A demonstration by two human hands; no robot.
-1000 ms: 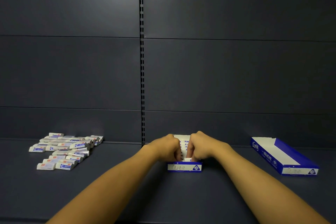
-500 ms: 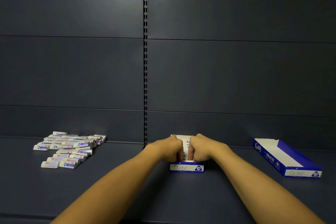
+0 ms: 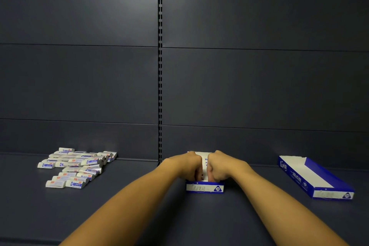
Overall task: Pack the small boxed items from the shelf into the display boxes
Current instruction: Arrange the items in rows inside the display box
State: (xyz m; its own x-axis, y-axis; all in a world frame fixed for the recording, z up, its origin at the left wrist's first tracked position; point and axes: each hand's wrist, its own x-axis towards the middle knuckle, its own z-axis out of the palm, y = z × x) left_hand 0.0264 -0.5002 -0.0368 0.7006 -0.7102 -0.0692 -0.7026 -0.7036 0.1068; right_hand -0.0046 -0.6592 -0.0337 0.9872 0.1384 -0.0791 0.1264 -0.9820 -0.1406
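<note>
Reaching forward side by side, both bare forearms meet at lower centre of the frame. The left hand and right hand are curled knuckles-up over the centre display box, fingers tucked down among the small boxed items standing inside it; whether they pinch any I cannot tell. A loose pile of small boxes lies at lower left on the dark shelf. A second display box, blue and white, sits angled at lower right.
</note>
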